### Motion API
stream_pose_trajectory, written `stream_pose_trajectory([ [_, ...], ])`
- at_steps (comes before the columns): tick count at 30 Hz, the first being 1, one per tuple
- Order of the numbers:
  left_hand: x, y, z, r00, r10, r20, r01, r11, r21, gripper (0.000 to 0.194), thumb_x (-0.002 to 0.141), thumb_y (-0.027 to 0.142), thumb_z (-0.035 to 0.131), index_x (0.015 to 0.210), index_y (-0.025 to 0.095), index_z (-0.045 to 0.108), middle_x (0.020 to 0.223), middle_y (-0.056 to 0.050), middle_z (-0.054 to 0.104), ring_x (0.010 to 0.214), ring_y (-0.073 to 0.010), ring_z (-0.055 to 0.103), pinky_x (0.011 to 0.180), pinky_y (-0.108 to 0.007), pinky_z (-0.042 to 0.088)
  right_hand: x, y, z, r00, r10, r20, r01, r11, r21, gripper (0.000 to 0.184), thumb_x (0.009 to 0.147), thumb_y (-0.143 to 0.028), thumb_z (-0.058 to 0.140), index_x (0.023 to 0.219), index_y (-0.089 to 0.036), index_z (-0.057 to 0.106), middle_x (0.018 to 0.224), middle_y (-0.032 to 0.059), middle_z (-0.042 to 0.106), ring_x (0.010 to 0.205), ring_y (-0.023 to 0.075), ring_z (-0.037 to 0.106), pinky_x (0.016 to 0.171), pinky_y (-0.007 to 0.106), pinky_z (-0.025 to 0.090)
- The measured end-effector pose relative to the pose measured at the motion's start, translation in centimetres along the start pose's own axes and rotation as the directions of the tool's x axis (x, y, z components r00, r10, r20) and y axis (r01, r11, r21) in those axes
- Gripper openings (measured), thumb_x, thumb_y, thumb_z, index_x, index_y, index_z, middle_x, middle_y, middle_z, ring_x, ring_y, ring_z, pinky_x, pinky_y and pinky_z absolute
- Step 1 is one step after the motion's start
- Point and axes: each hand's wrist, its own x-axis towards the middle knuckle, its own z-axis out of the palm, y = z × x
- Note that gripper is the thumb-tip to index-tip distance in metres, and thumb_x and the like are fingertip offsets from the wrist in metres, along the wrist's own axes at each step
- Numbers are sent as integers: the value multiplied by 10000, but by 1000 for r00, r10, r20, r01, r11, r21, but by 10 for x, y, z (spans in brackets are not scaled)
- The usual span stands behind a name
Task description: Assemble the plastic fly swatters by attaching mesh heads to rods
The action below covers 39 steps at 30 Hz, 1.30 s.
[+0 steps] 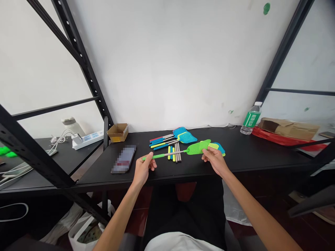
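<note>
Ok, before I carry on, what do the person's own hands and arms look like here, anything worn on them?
The left hand and right hand are ungloved, with no ring or watch showing. The left forearm and right forearm are bare, with no sleeve, cable or marking visible. Below, a white top and black trousers show.

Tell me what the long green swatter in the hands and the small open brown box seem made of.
Long green swatter: head and handle probably matte plastic, from their even colour; grey shaft likely metal, given its sheen. Small open brown box: likely dull cardboard, judging by its thin brown walls.
</note>
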Motion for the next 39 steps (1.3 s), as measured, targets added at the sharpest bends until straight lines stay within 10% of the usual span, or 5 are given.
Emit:
stream_pose_trajectory([
  [24,-2,3,3,991,114,64,-122,985,121,242,837,403,671,812,163,664,765,-44,697,496,-81,450,522,-235,370,-1,-8,2,1000,28,6,-28,998,-53,345,782,-484,739,670,-175,635,655,15,566,512,109,450,446,266,345],
  [39,0,-4,1,994,62,94,-73,989,126,280,760,381,749,914,159,674,760,-46,692,511,-92,480,521,-232,387,-6,-10,5,988,151,-14,-151,986,-64,725,795,-494,698,1375,-123,470,500,-29,592,409,142,500,424,262,404],
])
